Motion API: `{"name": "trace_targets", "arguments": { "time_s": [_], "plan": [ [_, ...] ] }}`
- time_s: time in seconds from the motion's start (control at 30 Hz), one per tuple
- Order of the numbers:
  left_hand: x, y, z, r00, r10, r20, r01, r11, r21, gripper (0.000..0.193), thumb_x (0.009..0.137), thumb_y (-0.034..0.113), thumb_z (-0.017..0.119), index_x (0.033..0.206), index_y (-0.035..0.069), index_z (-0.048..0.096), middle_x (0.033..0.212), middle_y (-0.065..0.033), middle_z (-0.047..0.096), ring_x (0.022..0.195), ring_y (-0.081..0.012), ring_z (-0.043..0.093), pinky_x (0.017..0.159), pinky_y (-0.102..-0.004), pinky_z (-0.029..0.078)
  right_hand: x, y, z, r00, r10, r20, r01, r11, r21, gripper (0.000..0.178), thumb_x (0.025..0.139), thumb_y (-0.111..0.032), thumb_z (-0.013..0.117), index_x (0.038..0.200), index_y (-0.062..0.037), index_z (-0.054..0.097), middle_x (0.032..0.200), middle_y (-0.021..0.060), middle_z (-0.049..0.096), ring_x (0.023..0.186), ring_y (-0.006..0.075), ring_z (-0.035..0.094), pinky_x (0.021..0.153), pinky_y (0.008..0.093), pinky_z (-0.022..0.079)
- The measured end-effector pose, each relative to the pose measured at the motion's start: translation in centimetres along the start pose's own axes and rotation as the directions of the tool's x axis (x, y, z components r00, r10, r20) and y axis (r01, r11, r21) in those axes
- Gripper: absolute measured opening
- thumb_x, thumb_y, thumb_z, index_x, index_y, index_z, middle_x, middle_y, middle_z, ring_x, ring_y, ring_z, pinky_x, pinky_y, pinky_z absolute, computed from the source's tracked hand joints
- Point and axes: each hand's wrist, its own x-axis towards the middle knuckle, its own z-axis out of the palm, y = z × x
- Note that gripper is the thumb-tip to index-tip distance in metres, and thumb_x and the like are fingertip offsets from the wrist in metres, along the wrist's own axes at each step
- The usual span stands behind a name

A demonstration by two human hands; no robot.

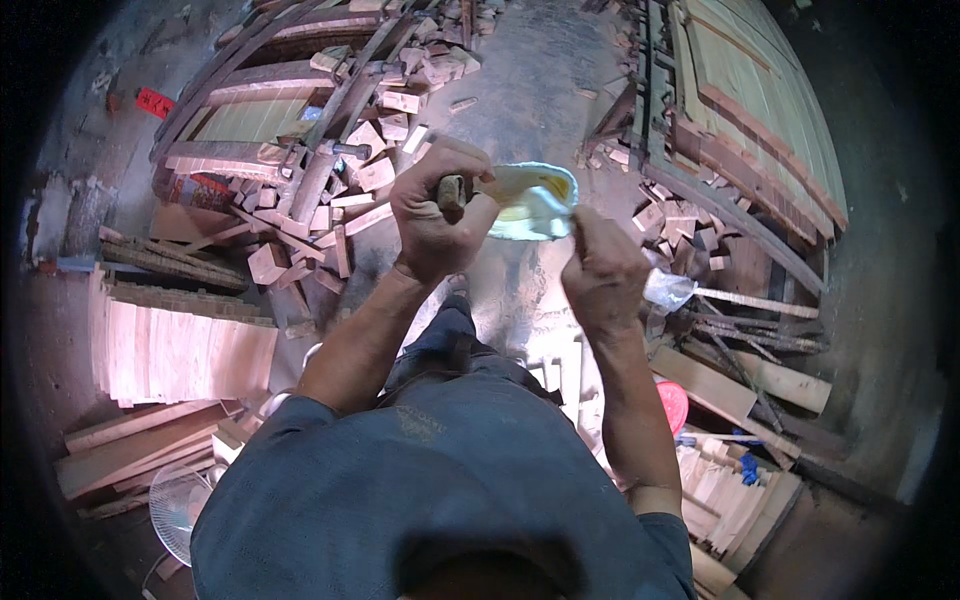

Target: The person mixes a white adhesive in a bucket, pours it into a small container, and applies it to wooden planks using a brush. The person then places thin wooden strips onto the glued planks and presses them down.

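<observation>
My left hand [440, 212] is closed in a fist around a wooden stick or handle [452, 193], whose blunt end shows beside the thumb. Right beside that fist hangs a white, soft-looking pouch-like thing [530, 178] with a rounded rim and pale yellow inside; its exact kind I cannot tell. Its left end meets the left fist. My right hand [605, 268] pinches the right edge of its rim, so the piece spans the gap between both hands. The fingers of the right hand are partly hidden behind its back.
Clamped wooden frames [270, 100] stand at the far left amid scattered wood offcuts [375, 175]. A large board panel [760, 110] leans at the far right. Stacked boards [185, 350] lie on the left, near a fan [180, 505]. A red round object [673, 406] sits at the right.
</observation>
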Motion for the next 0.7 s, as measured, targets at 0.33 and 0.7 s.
{"name": "trace_targets", "arguments": {
  "time_s": [0.33, 0.7],
  "plan": [
    [7.8, -9.8, -4.3, 0.991, -0.044, -0.129, 0.039, 0.998, -0.042, 0.020, 0.063, -0.008, 0.057, 0.080, 0.003, 0.060, 0.079, -0.0033, 0.057, 0.067, -0.0099, 0.049, 0.063, -0.0230, 0.041, 9.0, 1.4, 11.8, 0.971, -0.194, 0.142, 0.178, 0.977, 0.117, 0.038, 0.072, 0.008, 0.060, 0.105, -0.0089, 0.066, 0.069, 0.0110, 0.059, 0.064, 0.0274, 0.062, 0.056, 0.0397, 0.048],
    [16.4, -18.4, -9.4, 0.986, 0.021, -0.164, -0.013, 0.999, 0.049, 0.017, 0.062, -0.005, 0.058, 0.077, 0.003, 0.058, 0.076, -0.0058, 0.058, 0.067, -0.0147, 0.052, 0.063, -0.0263, 0.043, 22.2, 2.6, 19.8, 0.907, -0.363, 0.211, 0.363, 0.931, 0.042, 0.028, 0.071, 0.000, 0.060, 0.097, -0.0070, 0.065, 0.066, 0.0080, 0.051, 0.058, 0.0250, 0.056, 0.052, 0.0379, 0.045]
  ]
}}
